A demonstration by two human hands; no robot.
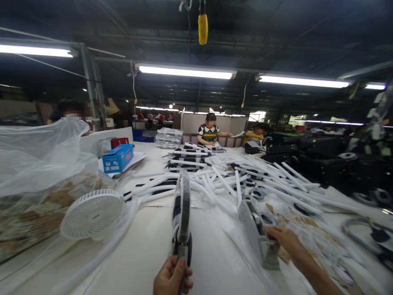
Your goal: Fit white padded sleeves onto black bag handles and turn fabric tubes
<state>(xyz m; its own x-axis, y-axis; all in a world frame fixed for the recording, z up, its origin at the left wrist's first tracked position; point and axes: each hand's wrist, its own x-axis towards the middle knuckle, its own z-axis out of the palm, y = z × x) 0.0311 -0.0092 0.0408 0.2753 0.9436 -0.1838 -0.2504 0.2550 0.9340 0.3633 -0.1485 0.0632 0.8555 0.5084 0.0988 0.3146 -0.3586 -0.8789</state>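
My left hand (172, 277) is closed around the lower stem of a fan part (183, 213), a thin grey and black ring seen edge-on and held upright over the white table (144, 254). My right hand (284, 239) rests with fingers closed on a grey fan base piece (256, 231) that stands on the table to the right. A white round fan head (92, 213) lies to the left of the held part.
Several white rods and black rings (245, 180) are strewn across the table's middle and right. A large clear plastic bag (33, 164) rises at left, a blue box (118, 157) behind it. Other people (209, 130) work at the far end. Dark stacked parts (322, 155) sit at right.
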